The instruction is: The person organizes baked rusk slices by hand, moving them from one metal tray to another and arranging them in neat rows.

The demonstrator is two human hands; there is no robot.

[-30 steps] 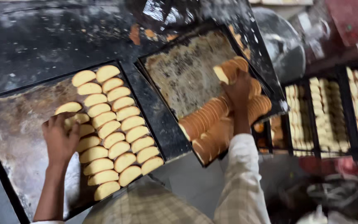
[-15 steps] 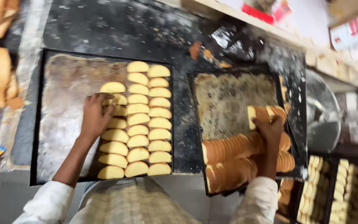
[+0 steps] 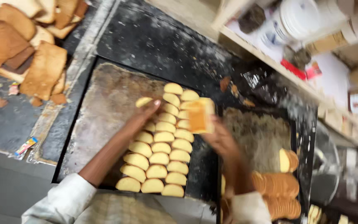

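The right hand (image 3: 222,139) is over the gap between the two trays now, fingers closed on a small stack of rusk slices (image 3: 199,116) — it is blurred, but the stack sits just above the flat rows (image 3: 162,157) on the left tray (image 3: 100,103). Half a second ago that same hand was deep in the right tray (image 3: 266,132), down among the standing rusks; so a fresh handful has come across.

The left hand (image 3: 141,118) lies flat and open at the top of the rows, fingertips beside a single pale slice (image 3: 143,101) at the edge of the bare tray — it grips nothing that I can make out. Earlier it rested lower down on the laid-out rows; it has crept up toward the head of the columns.

On the right tray the packed rusks (image 3: 276,184) stand on edge along the near side, with a bare, crumb-dusted patch behind them. The camera has swung too — toasted bread slabs (image 3: 25,49) now show at the upper left, and a cluttered shelf (image 3: 295,45) at the upper right.
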